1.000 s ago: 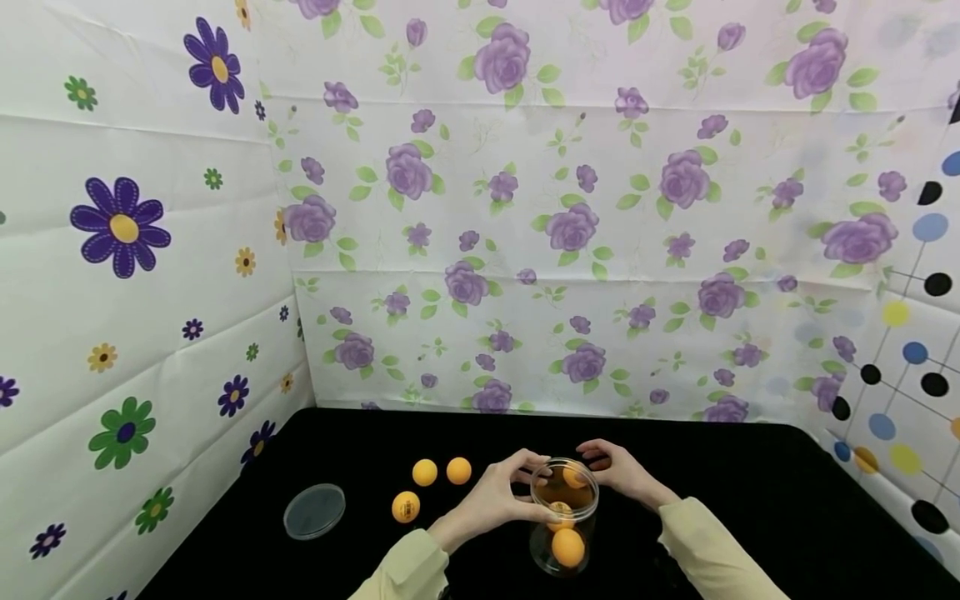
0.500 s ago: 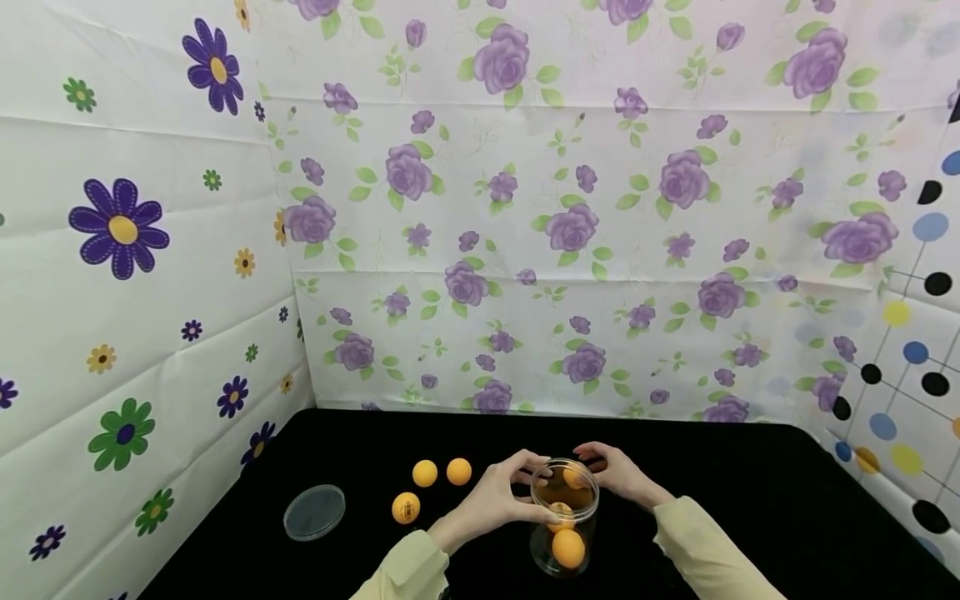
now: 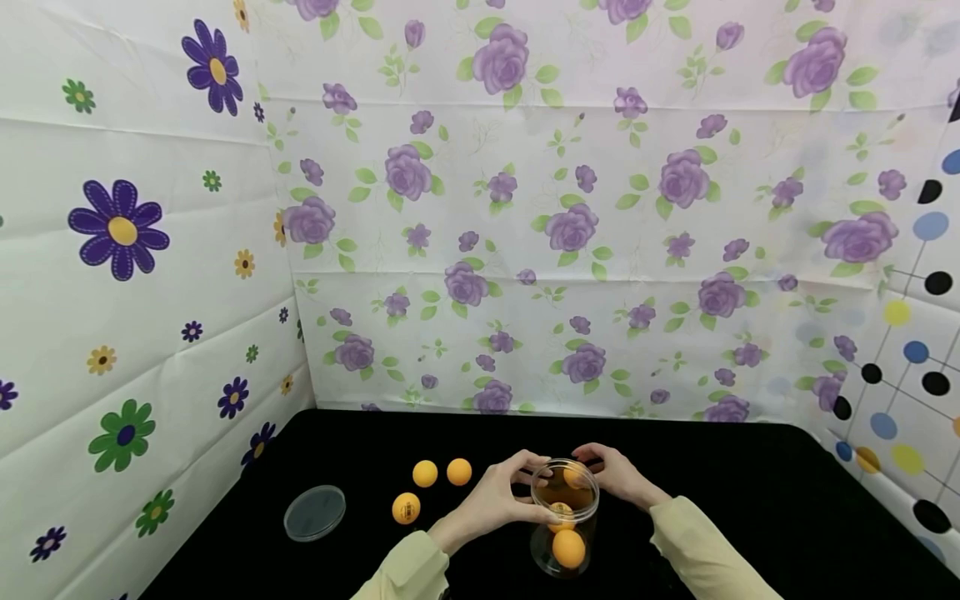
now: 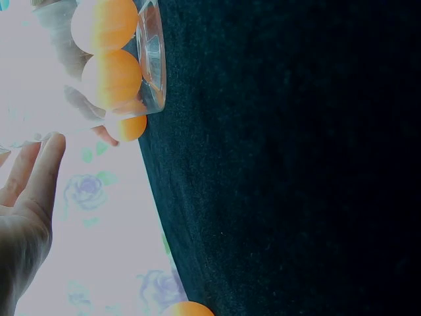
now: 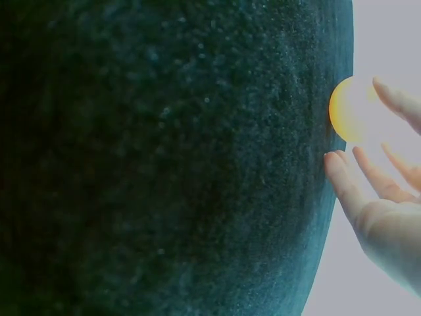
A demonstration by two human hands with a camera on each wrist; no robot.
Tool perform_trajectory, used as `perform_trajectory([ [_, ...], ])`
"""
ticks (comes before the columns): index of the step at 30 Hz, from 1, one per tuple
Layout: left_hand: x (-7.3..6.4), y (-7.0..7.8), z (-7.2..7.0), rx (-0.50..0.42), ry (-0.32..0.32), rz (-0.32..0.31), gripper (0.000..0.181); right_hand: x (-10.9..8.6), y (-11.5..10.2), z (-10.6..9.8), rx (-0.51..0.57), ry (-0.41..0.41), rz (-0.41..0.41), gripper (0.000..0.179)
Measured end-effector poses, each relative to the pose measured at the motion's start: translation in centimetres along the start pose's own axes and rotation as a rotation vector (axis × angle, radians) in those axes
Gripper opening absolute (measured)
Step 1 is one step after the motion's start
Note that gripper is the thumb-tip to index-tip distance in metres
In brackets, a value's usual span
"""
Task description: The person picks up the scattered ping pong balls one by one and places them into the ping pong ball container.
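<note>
A clear, open-topped jar stands upright on the black tabletop. My left hand grips it just below the rim, thumb in front and fingers behind. Two orange table tennis balls show inside, stacked one above the other in the left wrist view. Behind the jar, my right hand holds another orange ball between thumb and fingers. In the head view this ball shows through the jar's mouth, and my right fingertips are partly hidden by the jar.
Left of my left hand lie three loose orange balls on the black tabletop. Farther left, a round clear lid lies flat. Flower-printed sheets rise behind and at the left side, with a dotted one at the right.
My right hand and forearm have shifted slightly left, toward the jar. The left hand, jar and loose balls have stayed in place.
</note>
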State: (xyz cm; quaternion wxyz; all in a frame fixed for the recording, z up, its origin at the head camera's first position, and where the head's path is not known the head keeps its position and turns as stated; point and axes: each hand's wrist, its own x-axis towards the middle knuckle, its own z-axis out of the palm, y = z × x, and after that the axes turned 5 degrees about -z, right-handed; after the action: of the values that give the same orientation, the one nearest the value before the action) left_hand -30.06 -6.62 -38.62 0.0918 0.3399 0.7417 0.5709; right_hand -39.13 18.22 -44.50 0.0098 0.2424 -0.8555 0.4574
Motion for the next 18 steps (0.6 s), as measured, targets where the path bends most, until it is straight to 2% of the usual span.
perform_trajectory([
  [5,0.0,0.1,0.0,0.005,-0.001,0.001,0.054,0.1,-0.1,0.1,-0.021,0.009,0.010,0.046],
  [9,0.2,-0.4,0.0,0.001,-0.002,0.005,0.054,0.1,-0.2,0.1,-0.020,0.006,0.014,0.046],
  [18,1.1,-3.2,0.0,0.015,0.021,0.004,0.051,0.1,-0.1,0.4,-0.046,0.011,0.008,0.040],
])
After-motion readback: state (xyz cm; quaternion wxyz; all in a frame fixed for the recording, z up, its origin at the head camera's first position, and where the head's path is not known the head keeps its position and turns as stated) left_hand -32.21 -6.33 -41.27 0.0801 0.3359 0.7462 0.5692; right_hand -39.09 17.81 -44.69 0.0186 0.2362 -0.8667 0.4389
